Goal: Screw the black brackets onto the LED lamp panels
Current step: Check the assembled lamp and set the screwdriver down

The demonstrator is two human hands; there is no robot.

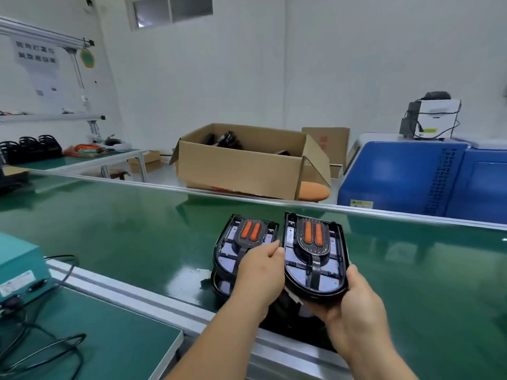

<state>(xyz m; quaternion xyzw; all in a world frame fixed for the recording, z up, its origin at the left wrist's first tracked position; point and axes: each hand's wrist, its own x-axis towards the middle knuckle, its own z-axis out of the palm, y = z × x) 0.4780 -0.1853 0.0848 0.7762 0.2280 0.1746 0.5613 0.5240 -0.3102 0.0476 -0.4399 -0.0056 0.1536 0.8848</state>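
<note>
Above the glossy green desk (131, 231), near its front edge, the right hand (356, 308) grips the rounded near end of a black, shoe-shaped LED lamp panel (330, 272) with two orange strips. Its fingers are curled underneath, holding the panel tilted off the desk. Just left, the left hand (260, 272) pinches the right edge of a second black lamp panel (227, 256), which lies on another such panel (219, 285) on the desk. A black bracket (315, 270) runs down the held panel's middle.

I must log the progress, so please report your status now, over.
Left grip pinches left panel edge; right grip holds right panel raised. Black brackets sit on both. Nothing in the way.
</note>
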